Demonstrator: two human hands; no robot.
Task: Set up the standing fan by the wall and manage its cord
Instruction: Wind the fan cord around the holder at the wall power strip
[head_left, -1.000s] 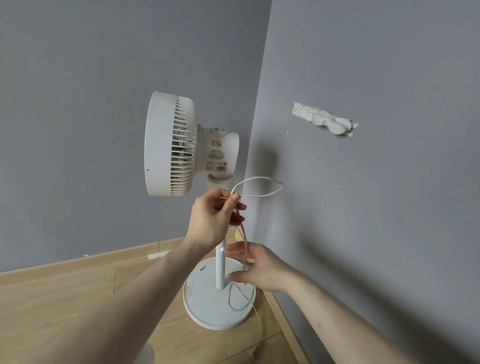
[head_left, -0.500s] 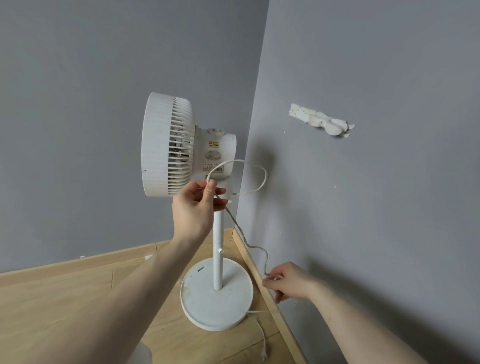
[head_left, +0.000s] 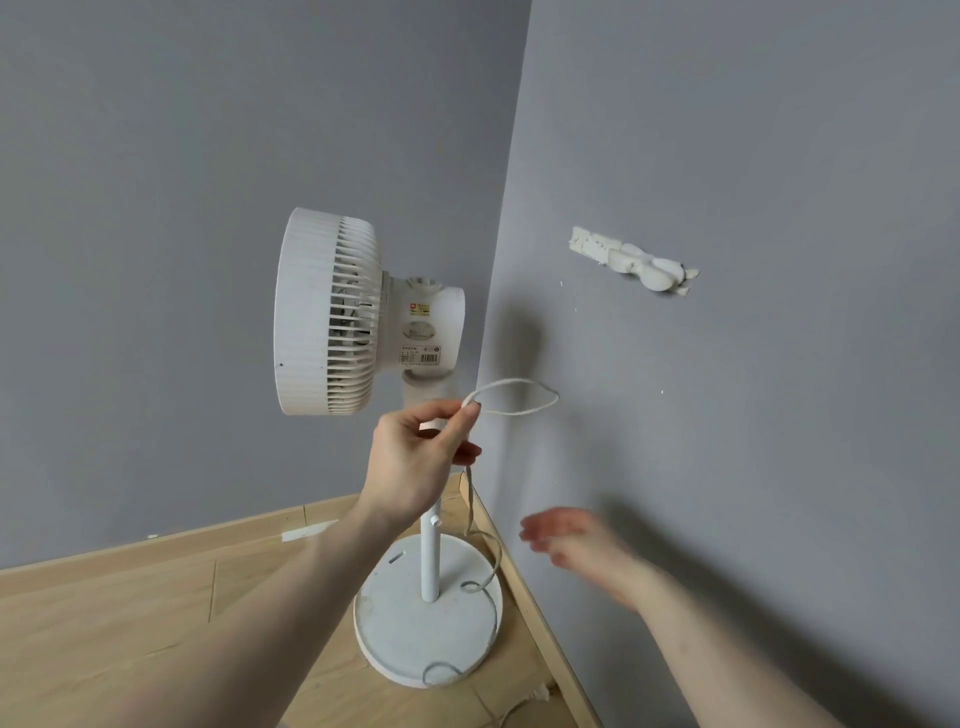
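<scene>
A white fan (head_left: 332, 312) stood upright at the centre of the frame, in the corner where two grey walls (head_left: 753, 130) met, its head turned toward the left edge of the frame. Its pole (head_left: 430, 558) rose from a round base (head_left: 415, 629) resting on the wooden floor (head_left: 104, 639), just beside the skirting board (head_left: 540, 618) at lower right. The left hand (head_left: 415, 462), at centre frame below the fan head, pinched the white cord (head_left: 511, 397) between thumb and fingertips; a loop of cord stood out to the right of the fingertips, and the rest hung down past the pole, crossed the base and ran off along the floor toward the bottom edge. The right hand (head_left: 569, 538), at lower right of centre, was motion-blurred, its fingers extended and holding nothing, apart from the cord. A patch of white filler (head_left: 631, 260) marked the right wall at upper right.
</scene>
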